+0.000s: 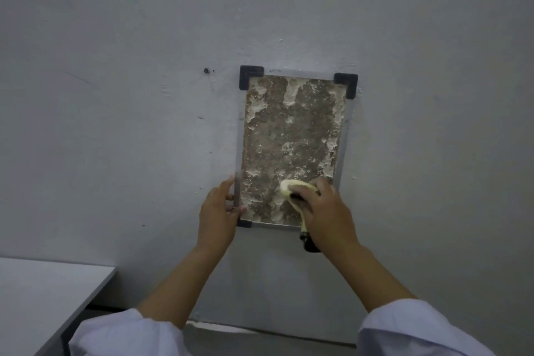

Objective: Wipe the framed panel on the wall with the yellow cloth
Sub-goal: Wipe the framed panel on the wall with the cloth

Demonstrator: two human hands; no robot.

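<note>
- The framed panel [291, 147] hangs on the grey wall [115, 95], right of centre in the frame, mottled brown and white with black corner pieces.
- The right hand [326, 214] grips the yellow cloth [297, 186] in curled fingers, pressing it on the panel's lower right.
- The left hand [218, 217] pinches the panel's lower left edge.
- A white surface [43, 292] sits at lower left.

Panel's [289, 141] lower right corner hidden behind right hand [326, 211], yellow cloth [294, 186] mostly covered, table [43, 298] cropped at left edge
</note>
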